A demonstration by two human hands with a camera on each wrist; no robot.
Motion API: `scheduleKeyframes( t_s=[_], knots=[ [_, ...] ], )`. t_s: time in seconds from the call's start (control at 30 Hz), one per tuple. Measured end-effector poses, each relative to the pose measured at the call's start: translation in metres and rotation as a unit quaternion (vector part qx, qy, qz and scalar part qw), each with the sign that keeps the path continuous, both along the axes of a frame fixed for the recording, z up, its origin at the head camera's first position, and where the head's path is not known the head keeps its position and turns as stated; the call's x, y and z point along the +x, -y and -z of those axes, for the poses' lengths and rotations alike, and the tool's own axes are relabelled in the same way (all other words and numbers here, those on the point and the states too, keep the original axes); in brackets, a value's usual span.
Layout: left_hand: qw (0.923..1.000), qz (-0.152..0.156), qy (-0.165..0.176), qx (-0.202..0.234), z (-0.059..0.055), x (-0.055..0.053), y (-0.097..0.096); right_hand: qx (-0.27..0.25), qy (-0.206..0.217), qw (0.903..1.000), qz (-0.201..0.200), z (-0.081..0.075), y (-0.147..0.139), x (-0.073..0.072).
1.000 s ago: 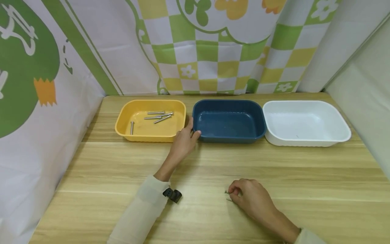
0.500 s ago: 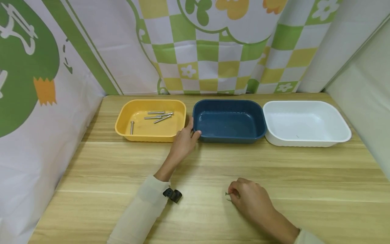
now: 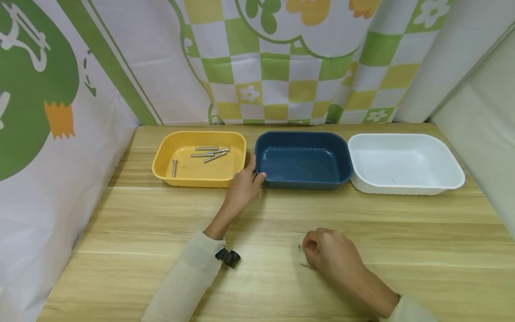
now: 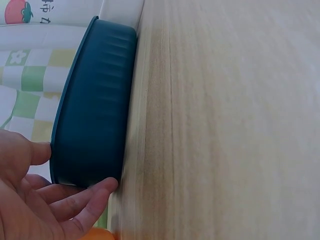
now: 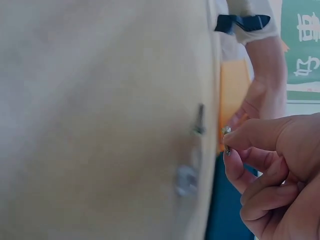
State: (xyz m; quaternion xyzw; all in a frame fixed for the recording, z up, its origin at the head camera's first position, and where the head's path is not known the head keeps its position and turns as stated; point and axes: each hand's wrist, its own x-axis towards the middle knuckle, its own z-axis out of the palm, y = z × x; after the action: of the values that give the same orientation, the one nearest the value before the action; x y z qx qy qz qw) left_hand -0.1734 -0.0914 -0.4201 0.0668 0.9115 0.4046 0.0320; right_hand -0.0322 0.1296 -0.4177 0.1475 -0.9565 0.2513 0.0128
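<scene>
Beyond the gripping right hand (image 3: 335, 257) stand three trays (image 3: 301, 165), bolts (image 3: 203, 155) in the leftmost; just beside the hand, a screw (image 5: 201, 117)

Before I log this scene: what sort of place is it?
Probably a small indoor tabletop workstation, screened by fabric: a checkered curtain hangs behind a wood-grain table, which bears a row of plastic trays, with silver bolts in the yellow tray.

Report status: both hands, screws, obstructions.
Left hand touching dark blue tray. Right hand pinching small screw. Another screw on table. Nothing visibly blocking right hand.
</scene>
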Motion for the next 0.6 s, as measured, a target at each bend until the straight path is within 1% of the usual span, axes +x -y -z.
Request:
scheduleKeyframes(
  t_s=[0.2,0.37,0.5,0.6],
  knots=[
    [1.0000,0.000,-0.005,-0.009,-0.003,-0.001,0.000,-0.005,-0.045,0.9989,-0.014,-0.019,-0.005,-0.025],
    [1.0000,-0.004,0.004,-0.007,-0.002,0.000,0.001,-0.020,-0.083,0.9960,-0.027,-0.032,-0.003,-0.050],
    [1.0000,-0.003,0.000,-0.009,0.000,0.000,0.001,-0.027,-0.086,0.9956,-0.027,-0.041,-0.001,-0.069],
    [0.9999,-0.001,-0.005,-0.010,0.001,0.000,0.000,-0.030,-0.077,0.9962,-0.028,-0.045,-0.003,-0.083]
  ],
)
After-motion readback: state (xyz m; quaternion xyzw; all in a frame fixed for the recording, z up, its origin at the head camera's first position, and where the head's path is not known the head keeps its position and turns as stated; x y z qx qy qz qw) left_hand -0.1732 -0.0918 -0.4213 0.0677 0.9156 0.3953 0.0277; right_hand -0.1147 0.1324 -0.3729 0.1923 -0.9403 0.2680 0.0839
